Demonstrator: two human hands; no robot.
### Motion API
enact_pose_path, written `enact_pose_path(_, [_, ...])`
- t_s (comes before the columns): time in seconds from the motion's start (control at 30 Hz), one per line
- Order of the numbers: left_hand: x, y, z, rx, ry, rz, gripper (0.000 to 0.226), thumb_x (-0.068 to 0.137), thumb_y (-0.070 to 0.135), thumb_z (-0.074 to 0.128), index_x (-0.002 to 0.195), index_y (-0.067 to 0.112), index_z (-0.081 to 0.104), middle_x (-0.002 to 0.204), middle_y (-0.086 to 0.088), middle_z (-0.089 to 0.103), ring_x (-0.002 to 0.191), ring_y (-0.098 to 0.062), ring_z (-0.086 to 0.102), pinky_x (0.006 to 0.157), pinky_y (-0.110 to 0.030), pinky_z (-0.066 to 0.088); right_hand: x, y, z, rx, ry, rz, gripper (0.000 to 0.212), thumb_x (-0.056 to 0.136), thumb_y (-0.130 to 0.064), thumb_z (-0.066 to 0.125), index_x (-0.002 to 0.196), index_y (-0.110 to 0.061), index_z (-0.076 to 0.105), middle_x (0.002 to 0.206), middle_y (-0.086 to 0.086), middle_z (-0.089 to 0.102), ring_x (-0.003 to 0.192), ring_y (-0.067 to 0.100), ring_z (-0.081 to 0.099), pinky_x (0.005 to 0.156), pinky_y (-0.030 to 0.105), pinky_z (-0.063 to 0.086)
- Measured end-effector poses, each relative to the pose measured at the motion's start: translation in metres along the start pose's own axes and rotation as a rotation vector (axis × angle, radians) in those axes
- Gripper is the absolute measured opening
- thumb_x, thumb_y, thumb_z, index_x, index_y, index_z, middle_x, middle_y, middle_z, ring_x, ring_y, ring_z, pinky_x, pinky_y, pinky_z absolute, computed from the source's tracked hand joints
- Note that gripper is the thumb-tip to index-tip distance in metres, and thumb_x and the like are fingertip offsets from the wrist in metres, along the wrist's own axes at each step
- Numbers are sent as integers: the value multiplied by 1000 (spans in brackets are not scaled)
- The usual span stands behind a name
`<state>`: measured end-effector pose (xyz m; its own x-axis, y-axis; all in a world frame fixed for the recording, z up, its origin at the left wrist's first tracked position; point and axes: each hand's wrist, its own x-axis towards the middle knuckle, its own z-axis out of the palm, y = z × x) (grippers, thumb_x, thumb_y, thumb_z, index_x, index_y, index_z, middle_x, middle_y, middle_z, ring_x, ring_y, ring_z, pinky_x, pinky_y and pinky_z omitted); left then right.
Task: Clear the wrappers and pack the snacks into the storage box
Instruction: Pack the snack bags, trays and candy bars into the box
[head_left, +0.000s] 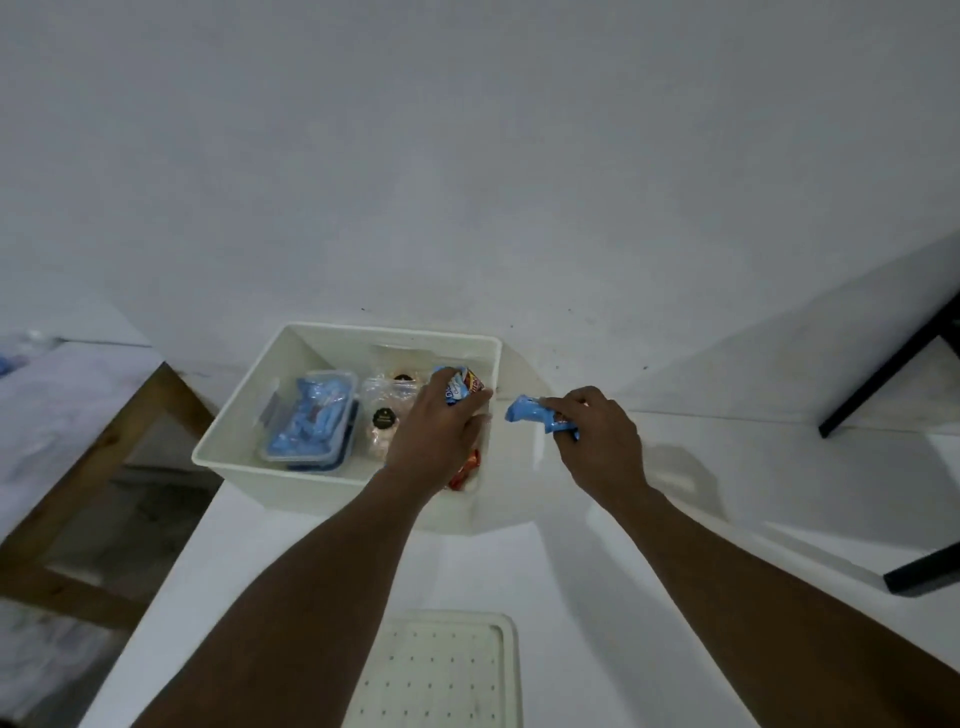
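Left hand (441, 431) closed on a crinkly blue-red snack packet (462, 387) over the white plastic storage box (234, 441), right hand (597, 441) pinching a light, soft blue wrapper (530, 410) mid-body beside the box's rim, likely slippery.

A smooth, matt white plastic box (291, 374) is being shown on a glossy white table (597, 623), with shiny blue foil packets (540, 413), a clear glossy plastic tub (311, 415), a dimpled matt plastic lid (441, 670) and a bare wood frame (104, 457) alongside.
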<state>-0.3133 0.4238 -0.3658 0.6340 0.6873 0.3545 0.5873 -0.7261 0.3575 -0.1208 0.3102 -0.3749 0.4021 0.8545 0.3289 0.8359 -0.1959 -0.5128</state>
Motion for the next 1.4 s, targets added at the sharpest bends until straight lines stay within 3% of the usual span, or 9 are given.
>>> enact_pose_path(0.3, [-26, -117, -48, -17, -77, -153, 33, 91, 30, 65, 123, 24, 66, 125, -16, 53, 106, -35, 59, 85, -39, 52, 37, -141, 71, 206, -71, 35, 37, 79, -11, 64, 111, -27, 73, 104, -1, 64, 92, 22, 63, 75, 38, 55])
enact_pose_path(0.43, [-37, -151, -45, -74, -292, -297, 38, 92, 35, 63, 130, 32, 63, 125, -12, 51, 111, -31, 57, 94, -37, 48, 39, -155, 104, 128, -222, 138, 26, 83, -17, 68, 108, -22, 74, 108, 7, 63, 98, 26, 62, 81, 37, 52])
enact_pose_path(0.53, [-37, -160, -37, -81, -440, -321, 46, 94, 33, 58, 139, 36, 52, 126, -11, 52, 114, -29, 56, 97, -38, 48, 35, -157, 120, 124, -245, 216, 22, 80, -23, 74, 102, -19, 75, 107, 7, 64, 97, 25, 63, 82, 32, 50])
enact_pose_path(0.7, [-26, -162, -33, -127, -538, -282, 55, 92, 22, 57, 144, 34, 44, 130, -11, 62, 114, -31, 60, 91, -38, 51, 34, -158, 131, 115, -249, 300, 22, 85, -24, 73, 106, -17, 73, 104, -1, 65, 96, 17, 62, 76, 21, 37])
enact_pose_path(0.83, [-22, -159, -32, -191, -542, -251, 46, 91, 21, 57, 135, 31, 53, 120, -7, 68, 106, -27, 64, 87, -40, 55, 37, -155, 132, 128, -233, 335, 18, 86, -15, 64, 100, -18, 74, 101, 1, 71, 90, 18, 66, 74, 24, 46])
enact_pose_path(1.0, [-15, -135, -25, -281, -526, -278, 52, 93, 22, 58, 142, 31, 46, 137, -7, 59, 111, -25, 64, 90, -39, 55, 36, -147, 109, 149, 9, 301, 18, 86, -11, 60, 98, -18, 72, 95, -1, 70, 82, 15, 63, 70, 20, 45])
enact_pose_path(1.2, [-5, -85, -1, -298, -522, -205, 50, 93, 22, 60, 141, 24, 49, 137, -8, 60, 124, -28, 56, 101, -38, 48, 30, -104, 80, 138, 234, 429, 19, 87, -12, 59, 101, -19, 69, 98, 2, 65, 82, 18, 64, 72, 22, 39])
enact_pose_path(1.3, [-1, -64, 18, -324, -536, -246, 51, 93, 29, 59, 143, 24, 48, 140, -9, 57, 127, -29, 54, 105, -37, 44, 20, -66, 81, 133, 163, 564, 20, 88, -13, 58, 104, -21, 67, 104, 4, 65, 92, 20, 65, 76, 25, 42])
enact_pose_path(1.4, [5, -50, 36, -349, -542, -293, 48, 97, 29, 55, 143, 21, 48, 140, -9, 57, 127, -27, 54, 105, -33, 41, 9, -32, 90, 122, -75, 649, 22, 88, -17, 59, 110, -22, 65, 115, 7, 64, 105, 22, 63, 86, 28, 45])
